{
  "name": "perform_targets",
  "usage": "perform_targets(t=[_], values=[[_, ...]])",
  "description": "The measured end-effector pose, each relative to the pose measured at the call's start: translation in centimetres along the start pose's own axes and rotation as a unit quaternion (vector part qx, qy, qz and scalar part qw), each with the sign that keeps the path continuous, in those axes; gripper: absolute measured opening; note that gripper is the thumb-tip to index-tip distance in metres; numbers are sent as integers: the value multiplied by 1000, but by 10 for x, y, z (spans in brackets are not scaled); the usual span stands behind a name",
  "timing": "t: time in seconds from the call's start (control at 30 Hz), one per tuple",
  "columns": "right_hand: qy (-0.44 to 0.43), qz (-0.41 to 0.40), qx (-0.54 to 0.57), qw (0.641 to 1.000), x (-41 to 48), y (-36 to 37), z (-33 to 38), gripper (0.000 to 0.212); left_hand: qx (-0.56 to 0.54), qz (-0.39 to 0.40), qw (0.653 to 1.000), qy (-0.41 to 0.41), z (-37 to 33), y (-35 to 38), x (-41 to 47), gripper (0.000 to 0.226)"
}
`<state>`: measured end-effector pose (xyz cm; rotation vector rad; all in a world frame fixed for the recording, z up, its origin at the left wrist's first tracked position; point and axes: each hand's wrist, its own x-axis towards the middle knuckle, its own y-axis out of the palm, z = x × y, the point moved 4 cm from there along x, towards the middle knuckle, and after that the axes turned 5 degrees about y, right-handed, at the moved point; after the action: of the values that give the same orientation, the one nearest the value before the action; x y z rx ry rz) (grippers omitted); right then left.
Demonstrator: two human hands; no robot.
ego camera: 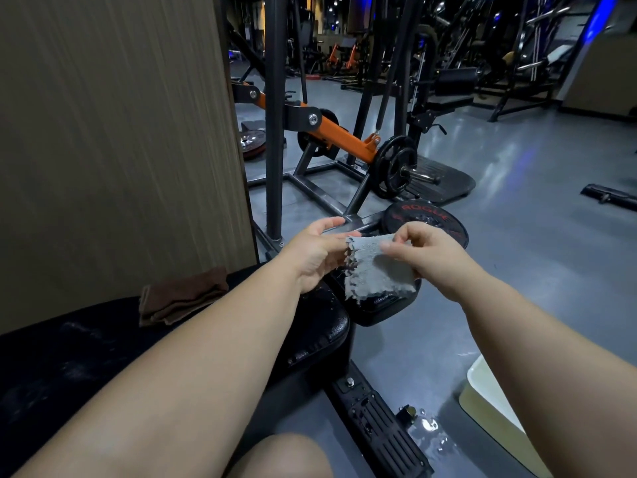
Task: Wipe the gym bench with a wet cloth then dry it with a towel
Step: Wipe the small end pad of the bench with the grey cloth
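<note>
A small grey wet cloth hangs in the air above the far end of the black gym bench. My right hand pinches the cloth's upper right corner between thumb and fingers. My left hand pinches the cloth's left edge, its index finger stretched forward. Water drops glisten on the bench pad below the cloth. A folded brown towel lies on the bench to the left, beside my left forearm.
A wood-grain wall panel rises on the left. A cream basin stands on the wet grey floor at lower right. A black Rogue weight plate lies just beyond my hands. An orange-and-black machine fills the middle ground.
</note>
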<state>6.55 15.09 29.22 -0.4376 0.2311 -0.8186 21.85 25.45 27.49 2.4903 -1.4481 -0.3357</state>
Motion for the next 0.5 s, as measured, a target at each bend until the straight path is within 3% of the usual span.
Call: perform_targets(t=[0.07, 0.13, 0.2, 0.3, 0.4, 0.5], values=[[2, -62, -63, 996, 4, -4, -6, 24, 53, -6, 999, -14, 6, 0, 2, 34], [47, -107, -48, 992, 8, -8, -19, 38, 208, -19, 978, -12, 17, -5, 6, 31], [109, -119, 11, 987, 15, -10, -38, 44, 407, 0, 913, 5, 34, -10, 10, 27], [177, -128, 60, 974, 20, -8, -66, 11, 635, 54, 771, -22, 68, -15, 7, 34], [180, -146, 74, 970, 24, -3, -83, 24, 721, 135, 680, -18, 95, -14, 4, 47], [177, -164, 92, 966, 35, 6, -94, 10, 766, 181, 616, 32, 102, -12, 7, 49]])
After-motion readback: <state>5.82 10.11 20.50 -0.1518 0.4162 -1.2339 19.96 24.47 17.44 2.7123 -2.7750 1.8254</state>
